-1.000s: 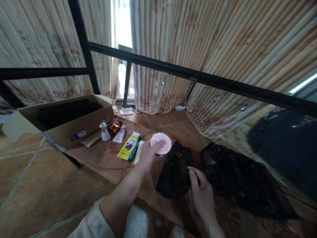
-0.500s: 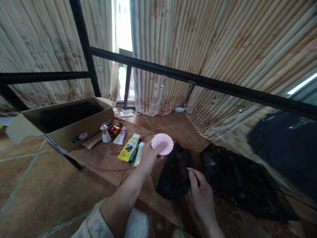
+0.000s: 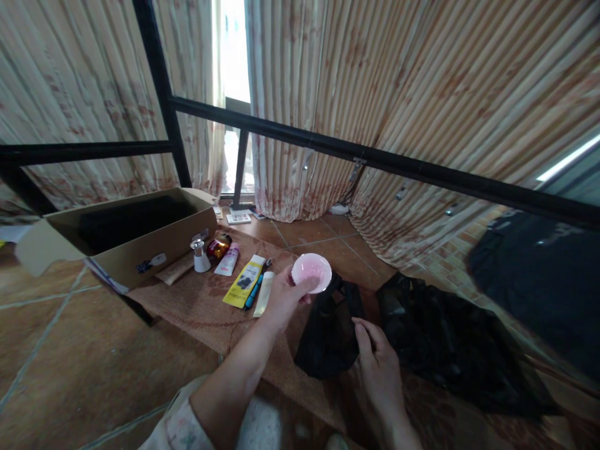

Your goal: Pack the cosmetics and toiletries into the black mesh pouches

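My left hand [image 3: 284,297] holds a small round pink container [image 3: 312,272] by its rim, above the brown woven mat [image 3: 206,306]. Just right of it my right hand [image 3: 377,359] grips the edge of a small black pouch [image 3: 330,331] lying on the mat. On the mat to the left lie a yellow packet [image 3: 243,280], a blue pen [image 3: 255,289], a cream tube [image 3: 264,292], a pink-white tube [image 3: 228,259], a small white bottle [image 3: 201,256] and a red-gold jar [image 3: 218,244].
An open cardboard box [image 3: 131,234] with dark contents stands at the left on the tiled floor. A large black bag [image 3: 459,350] lies at the right. Black metal bars [image 3: 375,161] cross in front of striped curtains [image 3: 422,94].
My left hand has shifted the pink container slightly right and tilted it; the view has drifted a little. My right hand stays on the black pouch.
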Demonstrator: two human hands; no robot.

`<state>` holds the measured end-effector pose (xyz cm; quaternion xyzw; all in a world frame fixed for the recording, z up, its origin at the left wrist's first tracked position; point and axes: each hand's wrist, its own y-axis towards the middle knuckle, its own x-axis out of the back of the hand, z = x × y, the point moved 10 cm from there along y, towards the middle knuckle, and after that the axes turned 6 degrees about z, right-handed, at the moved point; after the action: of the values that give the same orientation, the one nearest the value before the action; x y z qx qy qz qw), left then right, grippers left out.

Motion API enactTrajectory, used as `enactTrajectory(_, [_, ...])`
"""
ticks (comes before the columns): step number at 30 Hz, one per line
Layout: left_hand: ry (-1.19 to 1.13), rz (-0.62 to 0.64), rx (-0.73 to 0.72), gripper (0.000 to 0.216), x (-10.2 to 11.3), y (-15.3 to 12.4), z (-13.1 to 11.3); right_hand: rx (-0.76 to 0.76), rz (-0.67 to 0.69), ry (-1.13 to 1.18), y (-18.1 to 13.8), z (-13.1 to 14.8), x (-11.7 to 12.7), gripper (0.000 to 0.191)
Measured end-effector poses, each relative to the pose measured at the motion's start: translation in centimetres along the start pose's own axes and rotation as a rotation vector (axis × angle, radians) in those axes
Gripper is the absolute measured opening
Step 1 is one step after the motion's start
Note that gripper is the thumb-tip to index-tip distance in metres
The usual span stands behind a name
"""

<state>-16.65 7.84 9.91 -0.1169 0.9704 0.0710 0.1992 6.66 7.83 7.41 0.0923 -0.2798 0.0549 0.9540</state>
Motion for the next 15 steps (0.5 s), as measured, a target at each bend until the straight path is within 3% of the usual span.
enactTrajectory(15, [-0.040,0.053,-0.023,0.033,-0.75,-0.14,0.03,0.020,-0.008,0.008,-0.07,0.24,0.15,0.041])
